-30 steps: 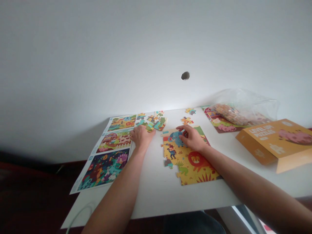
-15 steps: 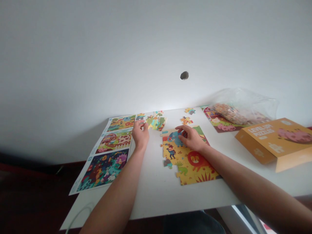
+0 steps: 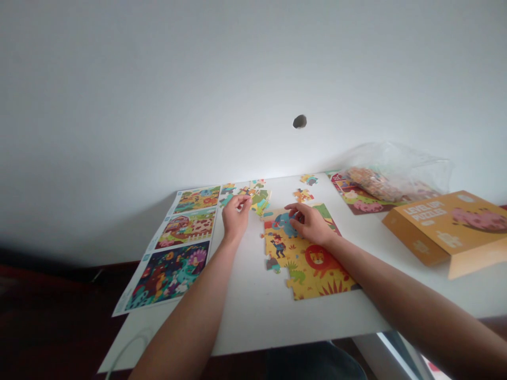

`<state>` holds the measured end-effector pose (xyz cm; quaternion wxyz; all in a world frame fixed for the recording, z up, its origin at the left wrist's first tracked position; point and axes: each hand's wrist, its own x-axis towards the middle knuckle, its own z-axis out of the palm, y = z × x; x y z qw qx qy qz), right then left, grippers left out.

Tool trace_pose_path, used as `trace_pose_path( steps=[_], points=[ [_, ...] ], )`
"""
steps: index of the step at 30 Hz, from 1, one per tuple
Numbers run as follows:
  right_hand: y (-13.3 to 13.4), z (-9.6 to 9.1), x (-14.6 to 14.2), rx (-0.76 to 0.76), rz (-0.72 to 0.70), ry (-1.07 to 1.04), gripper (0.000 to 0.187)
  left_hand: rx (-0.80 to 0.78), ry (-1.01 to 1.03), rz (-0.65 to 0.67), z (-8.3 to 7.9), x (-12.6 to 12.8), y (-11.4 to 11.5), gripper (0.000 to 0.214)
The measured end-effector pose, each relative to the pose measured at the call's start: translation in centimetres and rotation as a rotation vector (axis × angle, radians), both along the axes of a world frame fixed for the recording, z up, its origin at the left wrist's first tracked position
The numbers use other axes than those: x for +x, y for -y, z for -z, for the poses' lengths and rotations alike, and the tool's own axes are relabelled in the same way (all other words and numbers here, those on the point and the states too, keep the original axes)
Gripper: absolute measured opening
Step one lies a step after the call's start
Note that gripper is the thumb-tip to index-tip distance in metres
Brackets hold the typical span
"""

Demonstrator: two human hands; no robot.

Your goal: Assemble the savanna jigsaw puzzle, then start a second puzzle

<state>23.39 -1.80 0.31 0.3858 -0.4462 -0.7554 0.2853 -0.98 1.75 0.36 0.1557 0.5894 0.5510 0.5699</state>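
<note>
My left hand [image 3: 236, 215] is over the loose jigsaw pieces [image 3: 260, 199] at the back of the table, its thumb and fingertips drawn together. Whether a piece is between them is too small to tell. Resting on the partly assembled jigsaw puzzle [image 3: 304, 269] is my right hand [image 3: 309, 224], its fingers loosely curved and apart from the thumb, with nothing visible in it. The assembled part shows a blue elephant, a red-maned lion and a small figure in a hat. Its left edge is uneven, with tabs sticking out.
A picture sheet [image 3: 186, 229] with three scenes lies along the left edge. Two small groups of pieces [image 3: 303, 195] lie behind the puzzle. At the right are an orange puzzle box [image 3: 447, 221] and a clear bag of pieces [image 3: 374, 182] on a farm picture [image 3: 356, 206]. The wall [image 3: 253, 105] borders the back.
My left hand has moved slightly right over the loose pieces, and its fingertips have come together. My right hand has stayed in place on the puzzle.
</note>
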Motion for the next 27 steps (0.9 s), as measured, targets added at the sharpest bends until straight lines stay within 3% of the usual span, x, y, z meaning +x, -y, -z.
trace_pose_path(
  steps=[3,7,13,21,27],
  points=[
    [0.1,-0.3,-0.1,-0.022,0.005,-0.008,0.037,-0.027,0.108,0.098,-0.2,0.4,0.2,0.019],
    [0.3,-0.6,-0.2,-0.053,-0.007,0.006,0.032,-0.101,0.271,0.354,-0.7,1.5,1.1,0.037],
    [0.5,-0.9,-0.4,-0.011,-0.003,0.014,0.032,-0.316,0.323,0.672,-1.6,2.7,2.9,0.057],
    [0.5,-0.8,-0.3,-0.071,0.02,-0.156,0.034,-0.322,0.254,0.713,-2.0,2.1,3.0,0.036],
    [0.2,-0.2,-0.2,-0.058,0.054,-0.288,0.034,-0.358,0.174,0.764,-1.8,2.4,3.3,0.054]
  ],
)
